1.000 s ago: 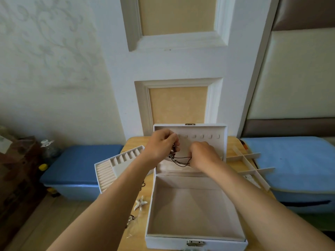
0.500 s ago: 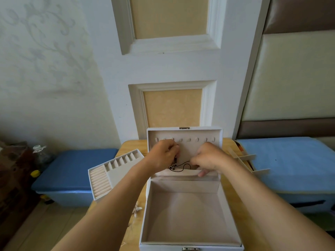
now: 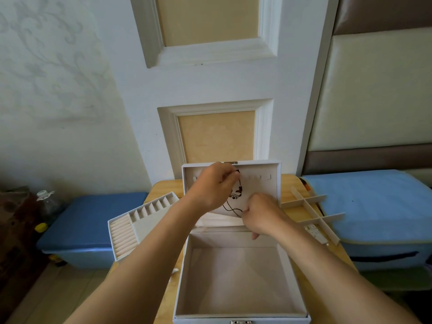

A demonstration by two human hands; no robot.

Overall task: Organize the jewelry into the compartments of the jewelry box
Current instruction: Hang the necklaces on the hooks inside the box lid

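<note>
We see a white jewelry box (image 3: 238, 281) open on a wooden table (image 3: 161, 190). Its lid (image 3: 264, 190) stands up at the back. Both hands are up against the inside of the lid. A thin black necklace (image 3: 239, 190) with a small shiny bit in the middle runs between them.

The left hand (image 3: 214, 187) is higher up. Its fingers (image 3: 233, 177) are bent in and pinch the top end of the necklace, right at the row of little hooks (image 3: 259, 177). More hooks show to the right of these fingers. We cannot tell if the cord is on a hook, because the fingers cover that spot.

The right hand (image 3: 260, 213) is lower down. Its fingers (image 3: 248, 210) are curled tight and pinch the low loop of the necklace, just above the soft pocket (image 3: 217, 222) at the bottom of the lid. One finger pokes down over the back wall of the box.

The necklace hangs down from the left fingers and bends across to the right fingers.

A ring tray (image 3: 140, 220) lies on the table, out to the left of the left fingers. A divider grid (image 3: 313, 209) lies out to the right of the right fingers.
</note>
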